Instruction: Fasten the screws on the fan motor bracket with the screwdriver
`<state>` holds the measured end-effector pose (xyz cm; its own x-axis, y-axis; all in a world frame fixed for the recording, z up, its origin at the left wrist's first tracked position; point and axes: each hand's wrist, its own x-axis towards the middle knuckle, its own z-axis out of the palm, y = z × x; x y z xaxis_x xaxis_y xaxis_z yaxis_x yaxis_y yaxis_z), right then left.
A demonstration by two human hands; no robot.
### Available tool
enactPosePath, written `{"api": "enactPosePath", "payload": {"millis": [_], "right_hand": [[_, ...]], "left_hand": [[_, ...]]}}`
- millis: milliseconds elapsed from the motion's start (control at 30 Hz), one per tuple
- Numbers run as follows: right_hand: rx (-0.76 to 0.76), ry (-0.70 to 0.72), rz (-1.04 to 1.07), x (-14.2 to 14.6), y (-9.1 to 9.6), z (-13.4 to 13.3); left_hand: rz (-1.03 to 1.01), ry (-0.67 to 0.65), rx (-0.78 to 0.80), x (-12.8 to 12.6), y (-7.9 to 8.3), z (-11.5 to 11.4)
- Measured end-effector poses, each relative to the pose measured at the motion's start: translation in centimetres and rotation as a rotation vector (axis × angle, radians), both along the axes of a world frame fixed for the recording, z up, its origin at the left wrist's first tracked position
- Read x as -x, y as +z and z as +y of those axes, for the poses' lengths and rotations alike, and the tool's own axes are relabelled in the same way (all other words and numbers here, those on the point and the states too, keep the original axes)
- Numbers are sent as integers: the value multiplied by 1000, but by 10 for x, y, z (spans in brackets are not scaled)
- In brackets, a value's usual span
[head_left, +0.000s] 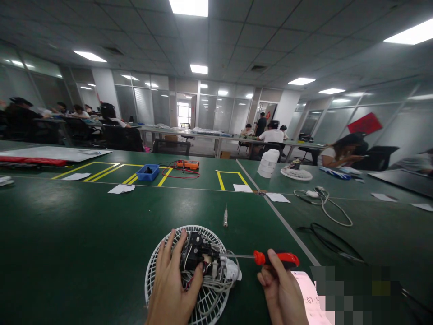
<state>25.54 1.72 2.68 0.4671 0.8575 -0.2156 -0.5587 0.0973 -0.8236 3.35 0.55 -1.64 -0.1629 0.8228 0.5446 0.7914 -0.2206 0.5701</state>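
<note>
Right hand (279, 282) gripped screwdriver (260, 257) by handle, shaft running crosswise, pointing left at motor (191, 255); tip contact unclear. Left hand (174, 280), nearer, clasped motor between thumb and fingers, atop fan grille (211, 300) on desk (84, 253).

Green bench (88, 253). Lower centre of the frame: one white fan grille (209, 301), by which a black motor unit (190, 261) is borne; the unit is held by the left hand (174, 282). Lower right: one red-and-black screwdriver (275, 258), gripped in the right hand (283, 286), its shaft directed leftward at the unit. Centre: one small screwdriver (225, 217), laid flat. Left of centre: one blue tray (149, 176), beside which an orange multimeter (188, 164) is placed.
</note>
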Motion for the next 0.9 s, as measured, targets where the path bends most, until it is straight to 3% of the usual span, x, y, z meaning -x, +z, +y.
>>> {"api": "enactPosePath", "payload": {"millis": [133, 300, 533, 667, 900], "right_hand": [[51, -19, 39, 2, 3, -1], [27, -18, 171, 4, 6, -3], [18, -10, 68, 4, 6, -3], [-16, 0, 54, 4, 6, -3], [-1, 11, 62, 2, 5, -3]], "left_hand": [[3, 11, 27, 0, -1, 0], [54, 27, -81, -4, 2, -1], [83, -2, -202, -7, 11, -6], [111, -82, -286, -8, 14, -10], [311, -143, -282, -4, 10, -7]]}}
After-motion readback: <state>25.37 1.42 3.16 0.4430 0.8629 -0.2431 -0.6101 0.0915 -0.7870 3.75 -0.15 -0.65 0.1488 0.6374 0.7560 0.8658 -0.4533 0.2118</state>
